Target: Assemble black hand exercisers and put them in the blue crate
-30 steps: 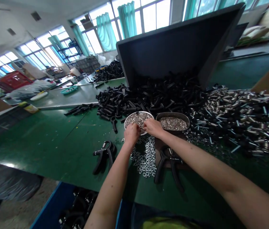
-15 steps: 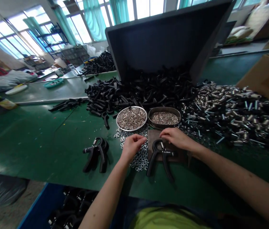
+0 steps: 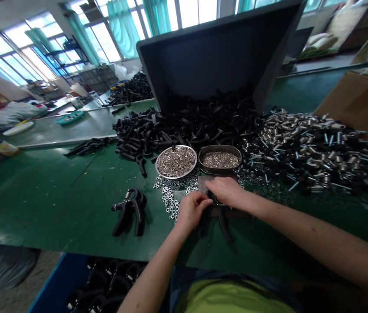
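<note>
— Where's the black hand grip [image 3: 224, 223] at?
— On the tabletop [image 3: 69, 208], just this side of the oval tin [image 3: 221, 171]. Right hand [image 3: 227, 191] has its fingers around the top; left hand [image 3: 191, 211] has fingers pinched beside it, can't tell on what tbh.

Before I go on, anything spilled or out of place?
The grey bin lies tipped, black parts heaped from its mouth onto the table; small metal rings lie loose outside the round dish. Both may be deliberate.
</note>
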The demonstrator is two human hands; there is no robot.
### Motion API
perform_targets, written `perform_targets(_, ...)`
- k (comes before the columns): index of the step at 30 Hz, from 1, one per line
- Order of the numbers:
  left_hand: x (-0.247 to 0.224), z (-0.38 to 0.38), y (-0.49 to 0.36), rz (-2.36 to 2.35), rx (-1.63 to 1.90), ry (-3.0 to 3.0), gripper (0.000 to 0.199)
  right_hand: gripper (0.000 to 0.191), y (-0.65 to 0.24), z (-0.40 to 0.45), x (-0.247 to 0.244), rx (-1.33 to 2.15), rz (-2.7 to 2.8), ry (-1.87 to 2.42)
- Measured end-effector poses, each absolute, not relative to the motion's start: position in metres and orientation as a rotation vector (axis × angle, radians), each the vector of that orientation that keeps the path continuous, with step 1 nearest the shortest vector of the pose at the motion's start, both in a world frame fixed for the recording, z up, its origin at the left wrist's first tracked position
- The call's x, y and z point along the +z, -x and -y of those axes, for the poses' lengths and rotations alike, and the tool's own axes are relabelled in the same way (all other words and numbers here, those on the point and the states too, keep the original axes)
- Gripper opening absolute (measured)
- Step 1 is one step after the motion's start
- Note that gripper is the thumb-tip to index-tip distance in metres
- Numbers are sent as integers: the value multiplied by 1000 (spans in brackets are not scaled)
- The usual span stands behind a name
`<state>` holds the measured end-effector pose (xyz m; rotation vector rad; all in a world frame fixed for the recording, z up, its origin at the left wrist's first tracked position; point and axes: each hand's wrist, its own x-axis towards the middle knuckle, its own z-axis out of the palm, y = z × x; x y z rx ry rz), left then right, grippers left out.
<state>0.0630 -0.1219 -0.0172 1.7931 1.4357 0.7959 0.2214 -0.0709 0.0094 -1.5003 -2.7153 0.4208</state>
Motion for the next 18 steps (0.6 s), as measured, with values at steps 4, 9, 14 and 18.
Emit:
perform_targets(4,-19,119,-72,-1461,696,-2020,9,20,-259,93,15,274,2628,1565)
perform_targets(9,-22,121,-76,-1495,583,-2330,12,18,-342,152,-6,178,2515,1814)
perform_targets(14,-22,125,-78,-1419,427,-2700,16,20,-374,188,-41,55,2281,2001)
perform_targets(18,-26,128,-78,-1421,453,-2731,20,29,-357,177,-23,117,2135,1927)
